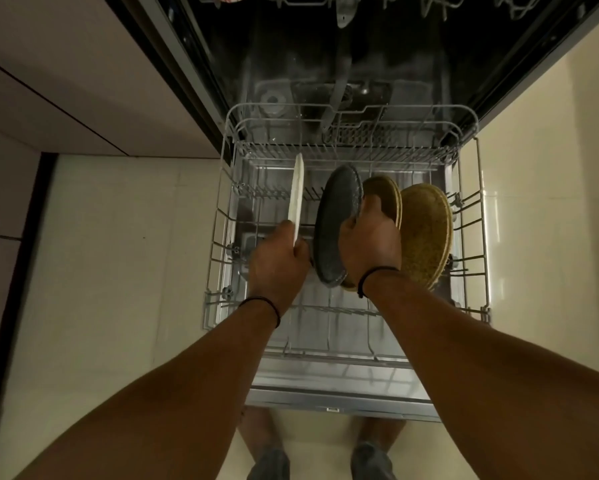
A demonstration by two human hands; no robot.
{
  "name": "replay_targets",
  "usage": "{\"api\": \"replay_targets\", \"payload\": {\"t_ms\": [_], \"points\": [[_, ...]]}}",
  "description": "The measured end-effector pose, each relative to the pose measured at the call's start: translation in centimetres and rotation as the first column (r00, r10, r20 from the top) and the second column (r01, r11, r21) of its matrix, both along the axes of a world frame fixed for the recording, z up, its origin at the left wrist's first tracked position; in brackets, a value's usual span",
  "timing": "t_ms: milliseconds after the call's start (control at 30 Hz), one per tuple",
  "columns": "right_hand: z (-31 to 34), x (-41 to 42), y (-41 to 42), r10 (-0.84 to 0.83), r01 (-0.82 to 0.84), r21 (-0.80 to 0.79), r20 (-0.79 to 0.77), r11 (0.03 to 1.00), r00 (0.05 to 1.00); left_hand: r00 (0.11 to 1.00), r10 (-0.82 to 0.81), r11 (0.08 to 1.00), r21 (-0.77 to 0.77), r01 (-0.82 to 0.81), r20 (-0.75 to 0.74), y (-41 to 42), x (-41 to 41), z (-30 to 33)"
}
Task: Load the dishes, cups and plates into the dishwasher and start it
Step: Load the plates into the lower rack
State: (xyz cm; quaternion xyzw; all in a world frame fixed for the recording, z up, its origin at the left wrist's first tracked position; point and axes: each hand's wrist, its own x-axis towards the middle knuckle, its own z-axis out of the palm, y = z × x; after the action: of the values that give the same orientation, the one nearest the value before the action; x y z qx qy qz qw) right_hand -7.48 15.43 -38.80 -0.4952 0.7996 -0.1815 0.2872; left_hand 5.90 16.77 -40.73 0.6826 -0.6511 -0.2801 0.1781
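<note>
Pale floor tiles (118,271) surround the open dishwasher, whose pulled-out lower rack (478,237) is being loaded with plates. Her left hand (279,263) pinches a white plate (298,195) on edge; her right hand (370,240) grips a grey plate (336,220) beside two yellow plates (426,233) standing right of it. Next, I'd judge, each held plate needs seating between tines.

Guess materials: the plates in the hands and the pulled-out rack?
White plate: likely glazed ceramic, thin and smooth, seen edge-on. Grey plate: probably matte stoneware, speckled with a ridged rim. Two yellow plates: mottled glaze, ceramic by the look. Lower rack: coated metal wire, pale grey, thin bent rods.
</note>
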Motion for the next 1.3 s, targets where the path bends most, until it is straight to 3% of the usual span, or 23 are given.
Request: {"api": "replay_targets", "payload": {"t_ms": [133,333,567,733,833,1067,1300], "points": [[0.7,-0.5,0.5,-0.02,0.017,-0.084,-0.03,0.996,0.999,0.996,0.049,0.999,-0.009,-0.05,-0.074,0.4,0.6,0.2],[1.8,0.0,0.0,0.042,-0.048,-0.129,-0.046,0.991,0.998,0.982,0.122,0.985,0.143,-0.1,-0.148,-0.6,1.1,0.0],[1.2,2.1,-2.2,0.108,-0.11,-0.014,-0.092,0.994,0.99,0.972,0.168,0.975,0.175,-0.139,-0.164,-0.9,2.0,0.1],[0.0,4.4,-3.0,0.133,-0.131,0.122,-0.015,0.984,0.991,0.964,0.211,0.96,0.221,-0.173,-0.161,-1.4,3.1,-0.2],[-0.6,5.0,-3.7,0.091,-0.096,0.121,0.042,0.988,0.995,0.964,0.228,0.946,0.266,-0.185,-0.138,-2.2,3.9,-0.5],[-0.2,4.0,-3.6,0.09,-0.085,0.038,-0.14,0.996,0.986,0.99,0.134,0.963,0.239,-0.122,-0.036,-2.8,4.5,-1.6],[0.2,4.4,-3.7,0.148,-0.151,0.0,-0.209,0.988,0.967,0.936,0.319,0.892,0.38,-0.243,-0.15,-5.1,5.4,-2.7]]}}
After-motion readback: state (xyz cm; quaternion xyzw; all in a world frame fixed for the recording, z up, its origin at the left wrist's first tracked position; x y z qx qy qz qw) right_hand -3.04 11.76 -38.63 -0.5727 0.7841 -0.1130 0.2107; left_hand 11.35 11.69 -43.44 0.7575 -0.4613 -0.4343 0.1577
